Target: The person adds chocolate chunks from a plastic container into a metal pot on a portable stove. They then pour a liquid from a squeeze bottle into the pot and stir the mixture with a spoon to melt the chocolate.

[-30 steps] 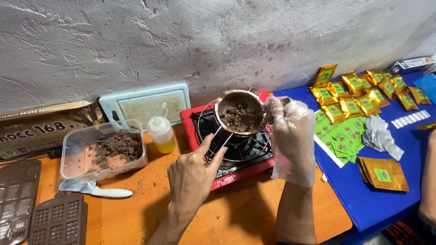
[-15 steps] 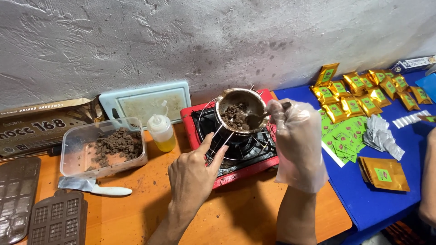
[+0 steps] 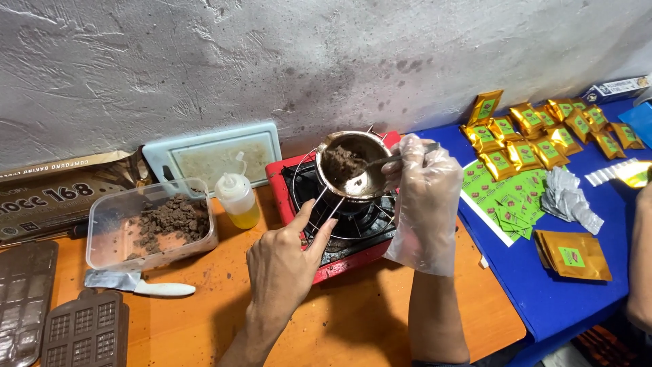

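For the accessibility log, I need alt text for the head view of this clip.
A bare left hand holds a small metal pot of brown crumbs above a red portable stove, while the right hand, in a clear plastic glove, stirs with a spoon. Left of them a clear tub and squeeze bottle stand on the orange table.

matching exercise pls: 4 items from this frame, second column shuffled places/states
1. metal pot
2. squeeze bottle
3. clear plastic tub
4. gold sachets

a. on the blue cloth, at the right
b. holds brown crumbs, left of the bottle
c. over the red stove, handle in the left hand
d. yellow liquid inside, between tub and stove

Pairs: 1-c, 2-d, 3-b, 4-a
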